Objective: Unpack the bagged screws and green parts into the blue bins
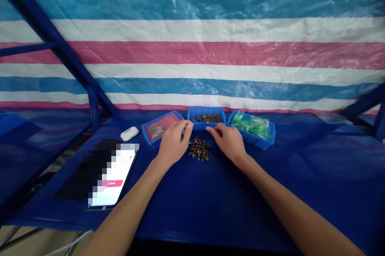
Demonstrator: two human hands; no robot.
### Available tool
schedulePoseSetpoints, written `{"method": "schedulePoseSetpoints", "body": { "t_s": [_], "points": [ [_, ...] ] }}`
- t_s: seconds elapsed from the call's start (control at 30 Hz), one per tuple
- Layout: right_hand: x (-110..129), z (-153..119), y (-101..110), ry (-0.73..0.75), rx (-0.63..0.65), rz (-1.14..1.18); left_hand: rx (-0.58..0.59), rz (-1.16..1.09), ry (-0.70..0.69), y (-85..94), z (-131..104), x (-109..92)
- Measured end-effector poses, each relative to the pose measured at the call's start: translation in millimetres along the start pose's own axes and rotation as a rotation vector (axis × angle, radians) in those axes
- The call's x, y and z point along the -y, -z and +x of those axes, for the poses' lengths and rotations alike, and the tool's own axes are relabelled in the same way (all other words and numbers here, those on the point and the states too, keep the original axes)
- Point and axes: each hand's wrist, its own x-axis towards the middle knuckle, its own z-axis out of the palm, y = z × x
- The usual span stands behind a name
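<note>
My left hand (175, 140) is at the left of a small pile of bronze-coloured, round-headed nails or screws (199, 149) on the blue table. Its thumb and forefinger come together near the middle bin's front left corner; what they hold, if anything, is too small to make out. To the right of the pile is my right hand (229, 140), its thumb stretched toward the left and its other fingers loosely bent. I see nothing held in it. The middle blue bin (207, 126), just beyond both hands, contains more of the same bronze-coloured pieces (209, 118).
A left blue bin (146, 132) holds a reddish sheet and small pale pieces. Green plastic packets (251, 124) fill the right blue bin (261, 143). A white earbud case (129, 133) and a lit tablet (116, 181) lie left on the table (216, 208). Striped sheeting hangs behind.
</note>
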Motion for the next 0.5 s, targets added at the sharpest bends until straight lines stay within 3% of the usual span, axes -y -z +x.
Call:
{"method": "schedulePoseSetpoints", "body": {
  "t_s": [0.13,0.3,0.5],
  "points": [
    [-7.4,-8.5,-5.4,0.08,0.128,-0.049,0.055,0.077,-0.07,-7.8,-5.2,-4.5],
    [-10.9,-14.7,-1.6,0.121,0.227,-0.021,0.059,0.146,-0.053,-10.7,-6.1,-0.9],
    [-6.1,-15.7,0.5,0.37,0.34,0.008,0.076,0.178,-0.04,-13.4,-7.5,2.3]
  ]
}}
